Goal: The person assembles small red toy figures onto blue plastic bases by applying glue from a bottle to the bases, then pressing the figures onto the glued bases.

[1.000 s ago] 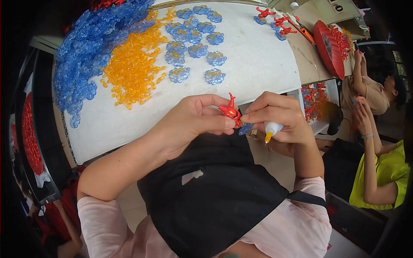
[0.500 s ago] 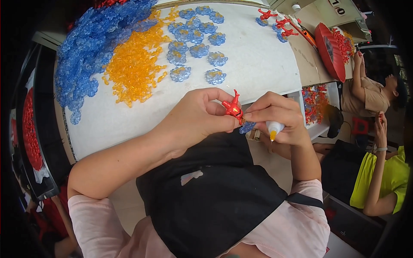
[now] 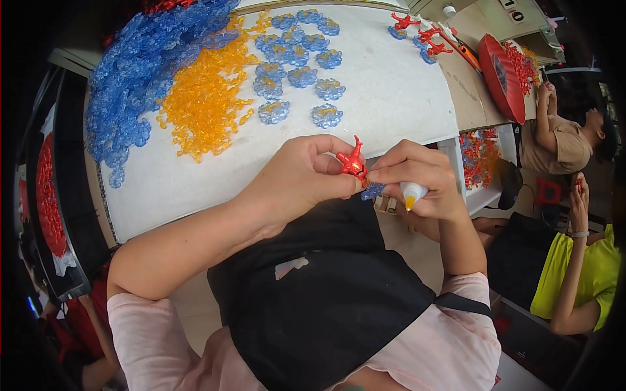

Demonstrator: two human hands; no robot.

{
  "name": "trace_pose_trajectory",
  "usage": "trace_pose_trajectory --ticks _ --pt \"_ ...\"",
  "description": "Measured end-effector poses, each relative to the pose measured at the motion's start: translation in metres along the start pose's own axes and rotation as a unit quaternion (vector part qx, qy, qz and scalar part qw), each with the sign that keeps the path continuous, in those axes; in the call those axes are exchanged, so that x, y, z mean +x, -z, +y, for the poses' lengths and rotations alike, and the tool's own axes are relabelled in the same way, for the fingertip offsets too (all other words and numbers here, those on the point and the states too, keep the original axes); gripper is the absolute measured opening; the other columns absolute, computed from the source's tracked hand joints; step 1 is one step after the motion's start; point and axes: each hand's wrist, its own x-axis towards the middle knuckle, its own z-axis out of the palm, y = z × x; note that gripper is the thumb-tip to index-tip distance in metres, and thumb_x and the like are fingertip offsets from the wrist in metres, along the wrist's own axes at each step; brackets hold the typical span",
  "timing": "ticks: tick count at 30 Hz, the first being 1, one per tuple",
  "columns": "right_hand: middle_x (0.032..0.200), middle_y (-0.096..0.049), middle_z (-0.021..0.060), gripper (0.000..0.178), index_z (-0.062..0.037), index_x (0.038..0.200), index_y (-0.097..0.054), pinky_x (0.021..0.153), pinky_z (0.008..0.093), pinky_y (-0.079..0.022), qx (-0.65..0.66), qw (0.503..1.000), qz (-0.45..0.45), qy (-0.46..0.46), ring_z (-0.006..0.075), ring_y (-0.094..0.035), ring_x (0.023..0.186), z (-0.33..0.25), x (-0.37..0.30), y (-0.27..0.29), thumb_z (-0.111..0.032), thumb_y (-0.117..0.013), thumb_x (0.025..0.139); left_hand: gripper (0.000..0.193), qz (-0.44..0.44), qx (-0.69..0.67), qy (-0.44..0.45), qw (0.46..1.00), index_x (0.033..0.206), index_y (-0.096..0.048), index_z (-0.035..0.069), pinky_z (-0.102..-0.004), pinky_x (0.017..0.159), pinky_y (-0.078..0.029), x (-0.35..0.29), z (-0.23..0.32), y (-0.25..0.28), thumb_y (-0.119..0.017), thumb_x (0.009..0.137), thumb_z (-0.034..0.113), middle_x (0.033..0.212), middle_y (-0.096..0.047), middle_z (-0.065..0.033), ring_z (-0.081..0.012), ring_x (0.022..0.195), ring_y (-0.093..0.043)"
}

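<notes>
Shift since half a second ago: the small bottle (image 3: pixel 415 191) tips slightly, its yellow nozzle swinging a touch toward the left hand; both hands and what they hold stay almost in place.
Left hand (image 3: pixel 297 173): thumb and fingers closed in a pinch on the shiny red figure (image 3: pixel 353 163), which sticks out past the fingertips toward the right hand.
Right hand (image 3: pixel 424 176): thumb and forefinger brought together at the near end of the red figure, the other fingers curled around the bottle; exactly what the tips pinch is too small to tell.
Blue piece (image 3: pixel 373 191): just below the right fingertips, at the red figure's lower end; whether it is joined there cannot be told.
Beyond the left hand: orange pieces (image 3: pixel 205 98) heaped on the white sheet (image 3: pixel 176 195), with a blue heap (image 3: pixel 130 85) farther left.
Straight ahead of both hands: blue rosettes (image 3: pixel 327 116) spaced out, orange bits on them.
Beyond the right hand: more red figures (image 3: pixel 439 49) with blue pieces, near the desk's (image 3: pixel 469 98) bare part.
Good handling: the left pinch is best kept firm yet light, the fingertips meeting squarely at the contact, and the nozzle held clear of skin, figure and apron (image 3: pixel 313 313).
</notes>
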Motion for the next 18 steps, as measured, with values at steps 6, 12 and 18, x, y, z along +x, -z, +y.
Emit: trace_pose_trajectory --ticks 6,12,18 --pt "0.079 -0.059 0.0126 0.019 -0.0004 0.084 -0.065 0.060 0.0268 -0.046 0.004 1.000 0.007 -0.006 0.0208 -0.059 0.070 0.001 -0.003 0.006 -0.003 -0.062 0.066 0.025 -0.010 0.003 -0.006 1.000 0.096 -0.052 0.002 -0.0172 0.064 -0.041 0.005 0.001 -0.004 -0.057 0.071 0.001 0.079 -0.061 -0.0054 -0.0064 0.067 -0.054" --pt "0.084 -0.056 0.0098 0.027 -0.0056 0.089 -0.064 0.058 0.0253 -0.045 -0.120 0.984 0.129 0.016 0.0177 -0.055 0.066 0.030 -0.001 0.029 0.003 -0.063 0.063 0.024 -0.032 0.150 -0.135 0.979 0.096 -0.051 0.001 -0.0195 0.070 -0.044 0.060 0.038 -0.006 -0.056 0.073 -0.001 0.081 -0.061 -0.0057 -0.0076 0.073 -0.056" --pt "0.091 -0.052 0.0079 0.036 -0.0104 0.094 -0.064 0.060 0.0257 -0.043 -0.260 0.922 0.284 -0.044 0.0169 -0.052 0.067 0.069 -0.002 0.046 0.006 -0.062 0.062 0.021 0.160 0.527 -0.377 0.745 0.093 -0.055 0.003 -0.0312 0.066 -0.047 0.166 0.063 -0.002 -0.057 0.072 0.005 0.078 -0.061 -0.0124 -0.0237 0.072 -0.061"
